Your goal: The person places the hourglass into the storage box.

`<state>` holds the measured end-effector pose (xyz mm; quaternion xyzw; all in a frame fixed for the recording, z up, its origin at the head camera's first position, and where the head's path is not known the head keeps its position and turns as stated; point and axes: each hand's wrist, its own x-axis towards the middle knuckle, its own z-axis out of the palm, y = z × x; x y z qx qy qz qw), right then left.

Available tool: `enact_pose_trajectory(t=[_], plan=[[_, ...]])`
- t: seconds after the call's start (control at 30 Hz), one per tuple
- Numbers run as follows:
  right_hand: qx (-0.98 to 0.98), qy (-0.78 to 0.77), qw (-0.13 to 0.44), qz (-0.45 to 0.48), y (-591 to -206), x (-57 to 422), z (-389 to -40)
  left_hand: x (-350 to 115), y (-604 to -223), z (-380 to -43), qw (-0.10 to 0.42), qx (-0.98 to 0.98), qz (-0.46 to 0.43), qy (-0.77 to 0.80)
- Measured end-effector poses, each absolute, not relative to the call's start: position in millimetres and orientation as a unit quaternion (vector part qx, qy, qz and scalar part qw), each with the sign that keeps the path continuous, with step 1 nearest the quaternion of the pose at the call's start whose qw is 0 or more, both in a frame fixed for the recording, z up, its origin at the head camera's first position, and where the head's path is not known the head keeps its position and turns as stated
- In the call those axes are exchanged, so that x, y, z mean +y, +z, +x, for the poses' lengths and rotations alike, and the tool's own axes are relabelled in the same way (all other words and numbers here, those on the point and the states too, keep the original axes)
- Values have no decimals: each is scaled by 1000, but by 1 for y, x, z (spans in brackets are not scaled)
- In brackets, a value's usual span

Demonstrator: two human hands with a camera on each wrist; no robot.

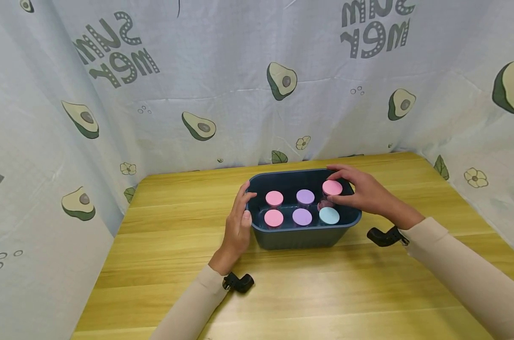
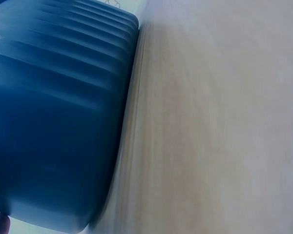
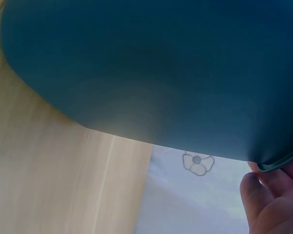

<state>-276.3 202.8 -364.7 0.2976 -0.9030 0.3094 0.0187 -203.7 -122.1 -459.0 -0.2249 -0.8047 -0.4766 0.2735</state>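
Note:
A dark blue-grey plastic bin (image 1: 304,238) stands on the table and holds several small jars. Their round lids show from above: a front pink lid (image 1: 273,218), a back pink lid (image 1: 274,198), two purple lids, one at the back (image 1: 305,197) and one in front (image 1: 302,217), and a light blue lid (image 1: 329,216). Inside the bin's right end, my right hand (image 1: 365,191) pinches a pink-lidded jar (image 1: 332,187) between thumb and fingers; it sits higher than the others. My left hand (image 1: 236,231) holds the bin's left end, a fingertip over the rim. Both wrist views show mostly the bin's outer wall.
The wooden table (image 1: 176,236) extends on both sides of the bin and in front of it. Behind the table hangs a white curtain (image 1: 240,71) with avocado prints, which also runs along both sides. Black wrist cameras sit below each hand.

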Motion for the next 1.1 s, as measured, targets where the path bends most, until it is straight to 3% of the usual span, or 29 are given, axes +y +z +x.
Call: enact_pose_trajectory(t=[1.1], plan=[[-938,132,-30,318,-349,186,-274,-121,-458,-203,276,-806,-224,-474]])
